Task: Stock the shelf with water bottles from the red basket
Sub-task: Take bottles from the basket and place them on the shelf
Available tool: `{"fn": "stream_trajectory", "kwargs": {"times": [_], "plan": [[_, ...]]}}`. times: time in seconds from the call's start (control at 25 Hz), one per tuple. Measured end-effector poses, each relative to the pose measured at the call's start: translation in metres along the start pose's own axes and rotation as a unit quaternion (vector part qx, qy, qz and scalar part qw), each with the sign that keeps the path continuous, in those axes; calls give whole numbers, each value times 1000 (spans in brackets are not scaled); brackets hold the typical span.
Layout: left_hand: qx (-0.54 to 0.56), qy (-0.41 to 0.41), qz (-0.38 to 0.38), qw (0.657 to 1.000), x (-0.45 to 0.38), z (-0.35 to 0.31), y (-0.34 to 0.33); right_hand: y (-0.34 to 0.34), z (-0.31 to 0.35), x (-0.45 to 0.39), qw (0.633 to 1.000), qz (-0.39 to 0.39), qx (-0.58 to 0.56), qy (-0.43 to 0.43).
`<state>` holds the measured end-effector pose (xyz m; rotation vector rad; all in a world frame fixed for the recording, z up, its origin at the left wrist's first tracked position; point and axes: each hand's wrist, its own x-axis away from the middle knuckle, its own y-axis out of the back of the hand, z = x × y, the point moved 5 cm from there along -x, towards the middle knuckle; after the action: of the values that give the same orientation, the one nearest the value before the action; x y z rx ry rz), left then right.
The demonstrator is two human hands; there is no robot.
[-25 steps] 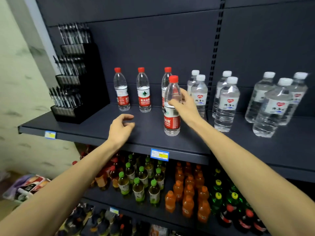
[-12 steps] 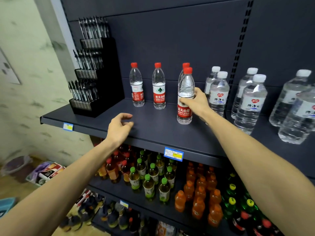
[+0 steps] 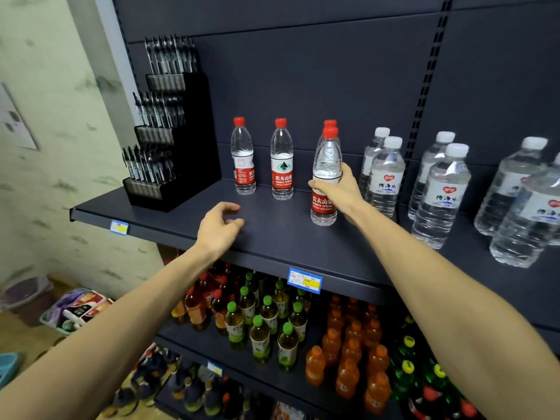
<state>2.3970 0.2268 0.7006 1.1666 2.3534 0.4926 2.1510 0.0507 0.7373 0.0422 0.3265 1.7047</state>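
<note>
A clear water bottle with a red cap and red label (image 3: 325, 180) stands upright on the dark shelf (image 3: 272, 234), toward its front half. The right hand (image 3: 341, 189) is wrapped around the bottle's middle from the right side, thumb across the front and fingers curled behind — a grip that probably serves to steady the bottle and line it up before letting go. Directly behind it stands another red-capped bottle (image 3: 330, 124), mostly hidden, with only its cap showing; the held bottle seems to be starting a second row in front of it.

To the left, along the back of the shelf, two more red-capped bottles stand apart from each other: one (image 3: 282, 160) with its label facing forward, and one further left (image 3: 242, 157) turned partly sideways.

The left hand (image 3: 219, 227) is near the front edge of the shelf, well to the left of the held bottle, fingers loosely curled and holding nothing. Whether it touches the shelf cannot be told.

To the right, white-capped water bottles (image 3: 385, 177) stand in pairs, front to back — a different brand kept as its own group. At the shelf's left end is a black stepped rack of pens (image 3: 169, 147). On the lower shelf are green-capped (image 3: 260, 338) and orange drink bottles (image 3: 348, 359). The red basket is not in view.
</note>
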Motion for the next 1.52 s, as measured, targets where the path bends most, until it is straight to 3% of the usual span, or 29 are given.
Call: {"fn": "stream_trajectory", "kwargs": {"times": [0.12,0.24,0.36,0.44,0.6,0.72,0.8,0.88,1.08,1.28,1.4,1.52], "plan": [[10,-17,-10,1000,-2,-8,2,-6,5,26,994,-92,50,1],[37,-44,-51,997,6,-15,10,-18,36,81,955,-231,70,170],[65,-60,-126,988,24,-7,32,-74,61,133,918,-188,40,347],[54,-73,-157,983,40,8,55,-123,64,159,925,-107,-12,365],[14,-40,-200,979,74,75,112,-220,28,193,958,11,-87,273],[-28,65,-236,969,118,164,162,-311,-24,227,981,105,-74,146],[-55,143,-239,959,153,235,189,-374,-65,263,977,197,-29,73],[-31,223,-229,947,189,307,204,-430,-110,306,952,300,47,32],[-15,433,-169,885,299,482,216,-542,-250,420,834,506,208,-73],[5,595,-111,796,403,644,214,-600,-386,495,762,543,291,-199],[3,616,-98,781,434,696,203,-613,-439,502,739,546,336,-208],[7,642,-62,764,470,788,165,-651,-531,523,713,545,385,-216]]}}
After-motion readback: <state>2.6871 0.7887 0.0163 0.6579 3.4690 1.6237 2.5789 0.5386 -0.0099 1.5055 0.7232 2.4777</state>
